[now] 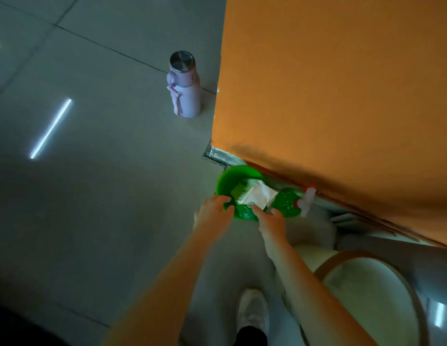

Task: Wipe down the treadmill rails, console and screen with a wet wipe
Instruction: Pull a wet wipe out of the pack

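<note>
A green bowl (pixel 226 178) sits on the floor at the foot of an orange wall. Inside it lie a wet-wipe packet (pixel 241 192) and a white wipe (pixel 261 196) that sticks out of it. My left hand (pixel 212 213) grips the bowl's near-left rim. My right hand (pixel 271 221) reaches into the bowl and its fingertips pinch the white wipe at its near edge. A green spray bottle (pixel 287 203) with a white trigger lies just right of the bowl. No treadmill is in view.
A lilac water bottle (pixel 185 88) with a steel cap stands on the grey tiled floor further along the orange wall (pixel 342 83). A round stool or table with a brown rim (pixel 367 295) is at lower right. My white shoe (pixel 252 310) is below the hands.
</note>
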